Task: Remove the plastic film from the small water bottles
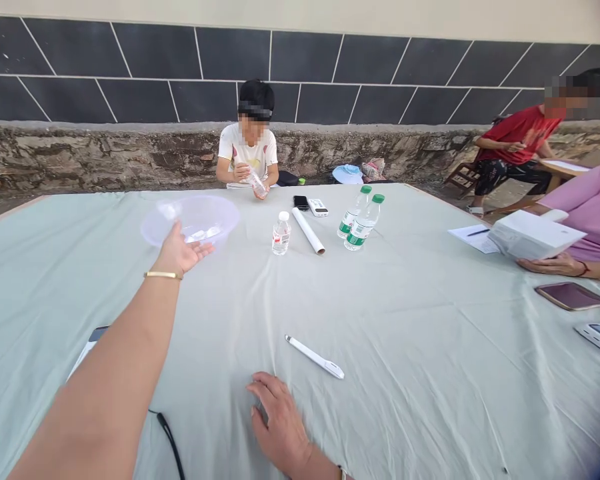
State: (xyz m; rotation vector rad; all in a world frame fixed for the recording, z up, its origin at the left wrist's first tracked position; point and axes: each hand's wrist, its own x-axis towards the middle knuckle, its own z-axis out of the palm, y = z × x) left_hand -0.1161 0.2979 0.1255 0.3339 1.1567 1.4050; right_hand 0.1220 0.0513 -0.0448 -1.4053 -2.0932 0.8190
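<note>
My left hand [184, 252] reaches far over the table with its fingers stretched out. It is at the near rim of a translucent pale purple basin [225, 212], which looks smeared by motion; whether they touch I cannot tell. Something clear and shiny [203, 234] shows in the basin, too blurred to name. Low in the view, my right hand [281, 423] rests on the cloth, fingers loosely bent and apart, holding nothing. Just beyond it lies a slim white utility knife [315, 357]. Farther off stands a small clear bottle with a white cap [281, 235].
A pale green cloth [405, 320] covers the table. Beyond the small bottle lie a white roll [308, 231], a phone [301, 203] and a white device [319, 207]. Two green-capped bottles [363, 223] stand right. A person opposite holds a clear bottle [257, 182]; another holds a white box [537, 233].
</note>
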